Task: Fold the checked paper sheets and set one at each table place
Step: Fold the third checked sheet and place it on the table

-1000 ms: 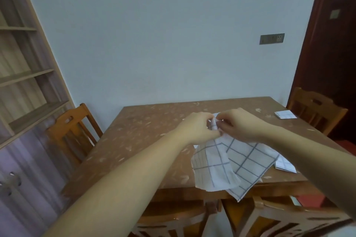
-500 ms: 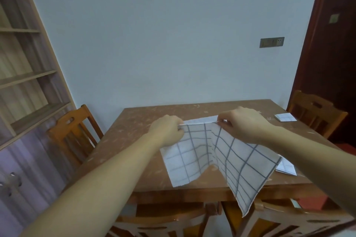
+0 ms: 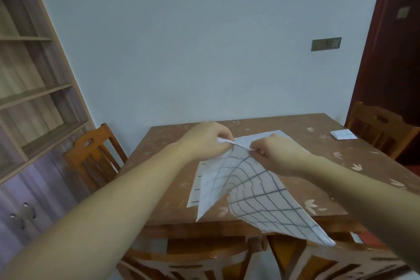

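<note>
A white checked paper sheet [image 3: 256, 191] hangs in the air above the brown table [image 3: 159, 173], bowed and drooping past the table's front edge. My left hand [image 3: 204, 141] pinches its top edge on the left. My right hand [image 3: 279, 154] pinches the same edge a little to the right. Under the held sheet, another flat checked sheet [image 3: 261, 138] lies on the table. A small folded checked sheet [image 3: 343, 135] rests at the far right place, in front of a chair.
Wooden chairs stand at the left [image 3: 95, 157], the far right [image 3: 381, 127] and along the near edge [image 3: 204, 261]. A shelf unit [image 3: 29, 88] fills the left wall. A dark door [image 3: 395, 52] is on the right.
My hands spread apart along the sheet's top edge, then came closer again. The sheet opened out and now bows and hangs lower on the right.
</note>
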